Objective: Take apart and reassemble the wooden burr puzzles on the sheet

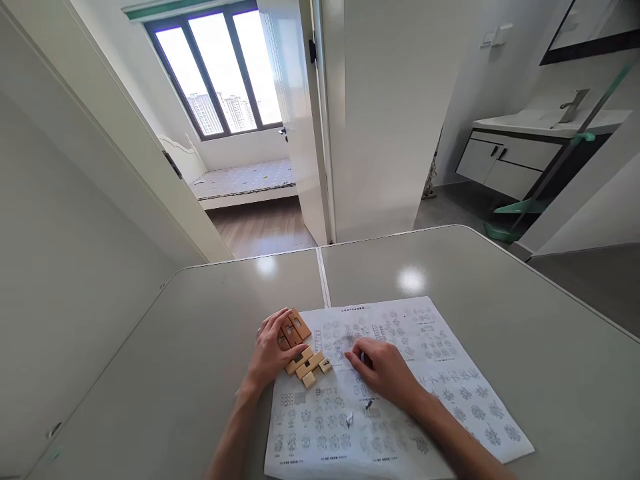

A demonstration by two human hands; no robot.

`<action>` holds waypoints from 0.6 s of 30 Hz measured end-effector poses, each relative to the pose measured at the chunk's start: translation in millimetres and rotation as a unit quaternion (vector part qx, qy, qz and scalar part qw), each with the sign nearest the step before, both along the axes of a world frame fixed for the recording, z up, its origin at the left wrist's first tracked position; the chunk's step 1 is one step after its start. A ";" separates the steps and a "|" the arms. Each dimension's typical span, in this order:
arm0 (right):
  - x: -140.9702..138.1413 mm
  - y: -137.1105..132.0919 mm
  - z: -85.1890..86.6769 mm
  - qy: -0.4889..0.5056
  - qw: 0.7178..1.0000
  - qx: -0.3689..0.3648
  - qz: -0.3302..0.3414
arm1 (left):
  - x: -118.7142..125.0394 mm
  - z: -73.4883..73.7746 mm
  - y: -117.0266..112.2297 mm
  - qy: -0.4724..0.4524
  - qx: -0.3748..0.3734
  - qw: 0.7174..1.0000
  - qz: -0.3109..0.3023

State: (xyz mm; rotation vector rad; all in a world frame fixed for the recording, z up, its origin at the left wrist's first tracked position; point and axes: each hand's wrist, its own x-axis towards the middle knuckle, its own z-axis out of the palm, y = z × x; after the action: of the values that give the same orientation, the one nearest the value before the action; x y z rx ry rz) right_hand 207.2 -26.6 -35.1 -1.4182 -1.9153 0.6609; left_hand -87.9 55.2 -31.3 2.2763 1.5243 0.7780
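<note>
My left hand (270, 353) curves around a group of brown wooden blocks with cut-outs (296, 327), its fingers along their far side and its thumb at the near side. Against these lie lighter wooden blocks (310, 365), side by side; a small one among them (325, 365) bears a dark mark like a 3. My right hand (387, 373) rests over a printed sheet (440, 407), fingers curled in and thumb near the index finger; anything inside them is hidden. The sheet carries rows of small line diagrams and lies partly under the blocks.
Two small dark or shiny bits, one dark (369, 404) and one silvery (349, 419), lie on the sheet. The grey-green table (200, 347) has a seam across it and a pale edge. Beyond stand an open door (295, 113), a bed (245, 179) and a washbasin cabinet (510, 160).
</note>
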 end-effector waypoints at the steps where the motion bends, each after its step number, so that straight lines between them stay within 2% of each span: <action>1: -0.2 0.0 -0.2 0.001 1.000 0.001 -0.001 | 0.4 -0.5 -0.7 0.009 0.007 1.000 -0.003; 7: 0.0 0.1 -1.8 -0.002 1.000 0.000 -0.002 | 7.7 -1.3 -6.8 0.068 0.037 0.997 -0.005; 18: 0.9 -0.4 -1.8 -0.006 1.000 -0.010 0.002 | 13.5 -5.6 -3.5 0.073 0.065 0.995 0.023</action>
State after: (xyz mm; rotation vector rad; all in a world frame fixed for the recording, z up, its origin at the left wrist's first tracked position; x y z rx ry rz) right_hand 208.1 -26.9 -36.8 -1.4346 -1.9258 0.6754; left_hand -74.4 51.7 -36.9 2.4492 1.6386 0.7573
